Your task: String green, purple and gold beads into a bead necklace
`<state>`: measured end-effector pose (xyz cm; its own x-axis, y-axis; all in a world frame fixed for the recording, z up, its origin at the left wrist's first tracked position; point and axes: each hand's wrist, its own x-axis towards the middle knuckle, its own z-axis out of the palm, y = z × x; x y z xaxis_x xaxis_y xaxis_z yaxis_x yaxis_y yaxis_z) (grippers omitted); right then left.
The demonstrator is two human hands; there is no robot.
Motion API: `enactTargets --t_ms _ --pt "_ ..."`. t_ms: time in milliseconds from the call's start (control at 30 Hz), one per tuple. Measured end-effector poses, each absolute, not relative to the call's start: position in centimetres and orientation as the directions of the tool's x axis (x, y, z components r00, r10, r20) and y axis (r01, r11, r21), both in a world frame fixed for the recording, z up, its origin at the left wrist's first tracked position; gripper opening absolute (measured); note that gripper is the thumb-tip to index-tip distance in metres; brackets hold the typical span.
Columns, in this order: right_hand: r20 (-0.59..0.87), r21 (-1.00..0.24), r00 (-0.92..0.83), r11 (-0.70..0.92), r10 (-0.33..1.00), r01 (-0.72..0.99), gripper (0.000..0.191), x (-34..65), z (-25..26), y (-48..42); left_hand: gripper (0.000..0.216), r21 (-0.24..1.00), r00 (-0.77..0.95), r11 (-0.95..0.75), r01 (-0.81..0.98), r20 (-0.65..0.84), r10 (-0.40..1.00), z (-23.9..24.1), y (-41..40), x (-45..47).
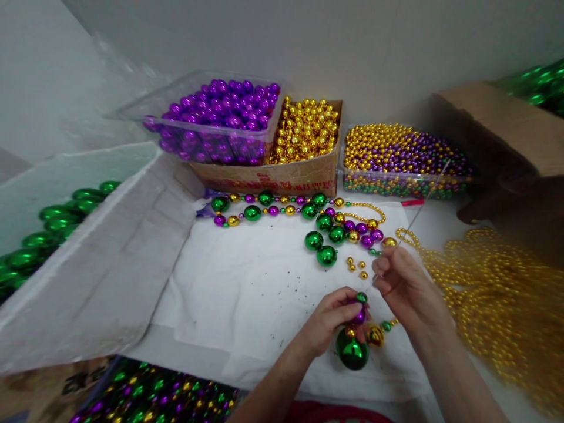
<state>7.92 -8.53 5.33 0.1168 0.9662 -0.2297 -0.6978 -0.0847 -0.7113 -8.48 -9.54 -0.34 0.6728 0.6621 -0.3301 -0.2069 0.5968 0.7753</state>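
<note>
My left hand [332, 317] pinches a bead string by a shiny purple bead [359, 316]. A small green bead [362, 297] sits above it, and a big green ball [352, 352] hangs below. Beside these, a gold bead [376, 336] leads to smaller beads that run toward my right wrist. My right hand [408, 288] grips a long thin needle [415, 218] between thumb and fingers, its length slanting up and right. Several loose gold beads [351, 267] lie between my hands and the green balls [326, 256]. A bead necklace [252, 212] stretches across the white cloth [211, 276].
Behind the cloth stand a clear tub [247, 138] of purple balls, a cardboard box [264, 179] of gold balls and a tub [396, 175] of small mixed beads. Gold bead chains [502, 294] pile up right. A white foam box wall [110, 252] rises left, with green balls [57, 223] beyond.
</note>
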Motion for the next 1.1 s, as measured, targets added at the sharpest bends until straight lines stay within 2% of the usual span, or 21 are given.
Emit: enactTargets --t_ms 133,233,300,367,433,500,633,733,900,1100 --pt "-0.232 -0.696 0.246 0.017 0.941 -0.718 0.015 8.8 3.9 -8.0 0.025 0.812 0.548 0.581 -0.063 -0.458 0.7 -2.4 -9.3 -9.1" --pt "-0.219 -0.678 0.181 -0.016 0.959 -0.735 0.015 8.9 3.8 -8.4 0.022 0.854 0.498 0.521 0.014 -0.458 0.737 -2.9 -8.9 -9.7" --pt "-0.206 -0.655 0.109 -0.054 0.973 -0.754 0.013 8.7 3.8 -9.3 0.018 0.922 0.448 0.37 0.114 -0.38 0.809 -2.7 -8.8 -10.0" --pt "-0.207 -0.657 0.078 -0.08 0.975 -0.75 0.013 8.7 3.4 -10.5 0.018 0.952 0.397 0.131 0.275 -0.237 0.887 -2.2 -8.8 -10.2" --pt "-0.247 -0.681 0.1 -0.1 0.964 -0.725 0.012 8.9 2.6 -11.6 0.018 0.9 0.367 -0.056 0.432 -0.118 0.923 -1.8 -8.8 -10.2" --pt "-0.316 -0.696 0.138 -0.13 0.939 -0.707 0.012 9.3 1.6 -12.4 0.021 0.841 0.343 -0.118 0.528 -0.085 0.935 -1.6 -8.7 -10.2" --pt "-0.378 -0.682 0.189 -0.134 0.906 -0.719 0.013 10.2 0.0 -13.1 0.037 0.862 0.323 -0.022 0.506 -0.165 0.932 -0.9 -7.4 -10.4" --pt "-0.39 -0.701 0.221 -0.132 0.894 -0.701 0.014 10.7 -0.9 -13.3 0.03 0.891 0.326 -0.002 0.454 -0.164 0.931 0.2 -5.7 -10.9" --pt "-0.427 -0.739 0.251 -0.174 0.869 -0.651 0.024 10.5 -1.7 -13.9 0.019 0.867 0.324 -0.157 0.472 -0.005 0.946 1.4 -2.5 -9.3" --pt "-0.445 -0.756 0.28 -0.189 0.851 -0.627 0.029 10.3 -1.2 -14.7 0.016 0.75 0.521 -0.423 0.508 0.124 0.845 1.9 1.5 -3.8"
